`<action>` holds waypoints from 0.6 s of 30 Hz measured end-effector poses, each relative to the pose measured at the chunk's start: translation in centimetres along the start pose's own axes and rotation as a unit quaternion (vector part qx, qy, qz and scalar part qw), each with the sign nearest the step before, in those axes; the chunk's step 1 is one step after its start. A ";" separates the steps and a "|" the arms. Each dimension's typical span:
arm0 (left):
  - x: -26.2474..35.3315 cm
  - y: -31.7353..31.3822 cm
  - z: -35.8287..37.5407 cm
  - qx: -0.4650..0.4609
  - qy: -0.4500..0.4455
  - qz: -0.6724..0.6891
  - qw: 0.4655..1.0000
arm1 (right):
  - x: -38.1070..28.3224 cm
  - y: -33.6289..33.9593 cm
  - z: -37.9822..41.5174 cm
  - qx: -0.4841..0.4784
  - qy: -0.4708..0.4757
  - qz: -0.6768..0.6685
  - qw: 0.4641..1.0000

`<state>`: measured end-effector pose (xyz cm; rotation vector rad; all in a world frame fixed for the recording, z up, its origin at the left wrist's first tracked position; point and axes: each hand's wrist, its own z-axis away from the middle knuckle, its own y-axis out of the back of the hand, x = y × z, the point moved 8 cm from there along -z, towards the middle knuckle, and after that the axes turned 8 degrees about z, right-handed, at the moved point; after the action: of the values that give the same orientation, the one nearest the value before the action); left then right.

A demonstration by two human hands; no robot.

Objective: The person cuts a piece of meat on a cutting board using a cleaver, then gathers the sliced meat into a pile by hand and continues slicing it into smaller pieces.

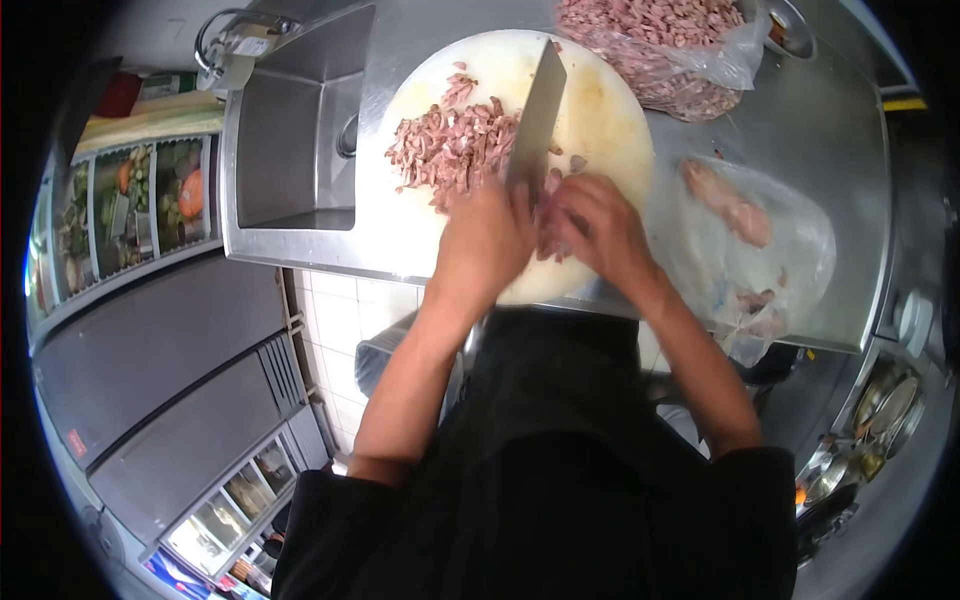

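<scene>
Steel kitchen surface point(800, 120): left hand point(485, 240) clamped on cleaver point(535, 115), right hand point(600, 225) pinning meat point(550, 235) on cutting board point(600, 130). Mid-slicing; next cut needs fingertips tucked clear.

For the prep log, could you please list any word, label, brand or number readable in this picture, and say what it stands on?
None can be read.
The cleaver in the left hand shows no legible mark.
The red sticker on the steel fridge door is too small and blurred.
The bags of meat and the cutting board by the right hand bear no print.
</scene>
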<state>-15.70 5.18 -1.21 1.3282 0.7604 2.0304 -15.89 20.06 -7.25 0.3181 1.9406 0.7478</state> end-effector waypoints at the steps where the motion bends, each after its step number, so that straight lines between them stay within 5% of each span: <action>1: -0.1 0.2 1.6 0.000 0.006 -0.015 1.000 | 0.0 -0.1 0.1 0.000 0.006 0.017 1.000; 9: -2.7 -0.6 8.5 0.005 0.064 -0.022 0.998 | -0.3 -0.4 -0.2 0.001 0.011 0.040 0.999; 13: -2.6 -3.5 4.8 0.055 0.018 -0.025 0.998 | -0.2 -0.3 -0.1 0.007 0.010 0.041 0.999; 15: -0.8 -3.6 1.6 0.120 -0.102 -0.005 0.987 | 0.3 -0.5 -0.2 0.015 0.011 0.039 0.999; 18: -0.3 -2.4 -2.6 0.105 -0.063 0.007 0.992 | 0.1 -0.8 0.2 0.011 0.018 0.033 0.999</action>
<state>-17.67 6.20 -4.00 1.5660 0.9296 1.8967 -15.67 19.55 -7.87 0.3861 1.9815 0.7810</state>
